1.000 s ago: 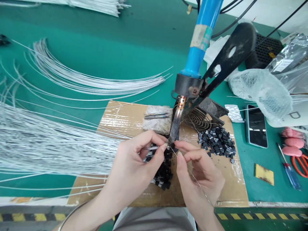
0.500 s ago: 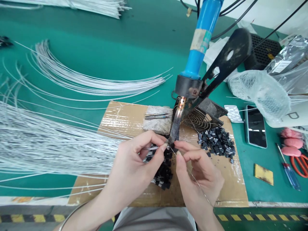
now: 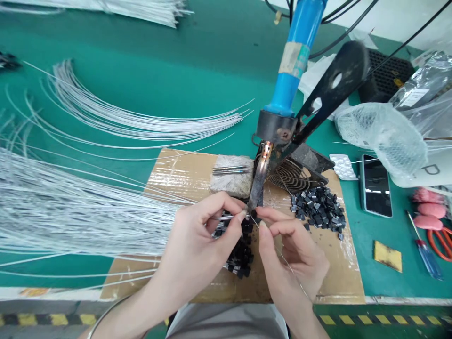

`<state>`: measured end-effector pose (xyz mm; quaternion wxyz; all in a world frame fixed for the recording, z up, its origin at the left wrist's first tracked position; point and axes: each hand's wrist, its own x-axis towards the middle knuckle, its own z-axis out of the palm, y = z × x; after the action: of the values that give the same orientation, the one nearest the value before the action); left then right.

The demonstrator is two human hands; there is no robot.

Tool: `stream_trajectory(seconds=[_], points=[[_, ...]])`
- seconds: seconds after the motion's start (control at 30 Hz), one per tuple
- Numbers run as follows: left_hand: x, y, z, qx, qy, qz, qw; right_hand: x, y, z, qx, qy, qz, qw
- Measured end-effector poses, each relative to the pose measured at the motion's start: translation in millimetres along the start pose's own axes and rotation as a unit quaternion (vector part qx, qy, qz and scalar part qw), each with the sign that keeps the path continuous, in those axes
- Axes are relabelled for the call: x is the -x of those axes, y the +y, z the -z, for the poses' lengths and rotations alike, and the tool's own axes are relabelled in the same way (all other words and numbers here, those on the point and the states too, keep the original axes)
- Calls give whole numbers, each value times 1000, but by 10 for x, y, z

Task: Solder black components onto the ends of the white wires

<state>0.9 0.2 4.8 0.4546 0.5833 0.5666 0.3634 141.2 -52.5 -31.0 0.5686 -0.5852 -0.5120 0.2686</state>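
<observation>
A blue-handled soldering iron [image 3: 290,84] is fixed in a black metal bracket [image 3: 332,89], its tip pointing down between my hands. My left hand [image 3: 208,230] pinches a thin white wire [image 3: 226,217], with the wire's end close under the iron's tip. My right hand [image 3: 293,249] has a thin strand of solder wire [image 3: 287,263] between thumb and fingers; the strand runs up to the tip and back across the palm. What exactly sits at the tip is too small to make out. Black connectors [image 3: 240,256] on wire ends lie below my left fingers.
On the cardboard [image 3: 183,174] are a fibrous pad [image 3: 231,181] with metal rods and loose black pieces [image 3: 319,212]. White wires [image 3: 88,202] spread leftward. A phone [image 3: 376,186], yellow sponge [image 3: 387,256], screwdriver [image 3: 425,249] and red-handled scissors [image 3: 441,242] lie on the right.
Almost nothing differs. Both hands stay at the iron's tip, and the solder strand in my right hand has shifted only slightly.
</observation>
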Motion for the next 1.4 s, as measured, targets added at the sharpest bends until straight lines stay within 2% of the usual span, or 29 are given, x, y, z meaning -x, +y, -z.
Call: stream_trajectory(seconds=[0.77,1.4], points=[[25,-19,0,-5,8,-29,1000,40,36,-13,18,-5,31,999],[9,-15,1,-28,4,-19,999,58,45,-18,60,1,47,997]])
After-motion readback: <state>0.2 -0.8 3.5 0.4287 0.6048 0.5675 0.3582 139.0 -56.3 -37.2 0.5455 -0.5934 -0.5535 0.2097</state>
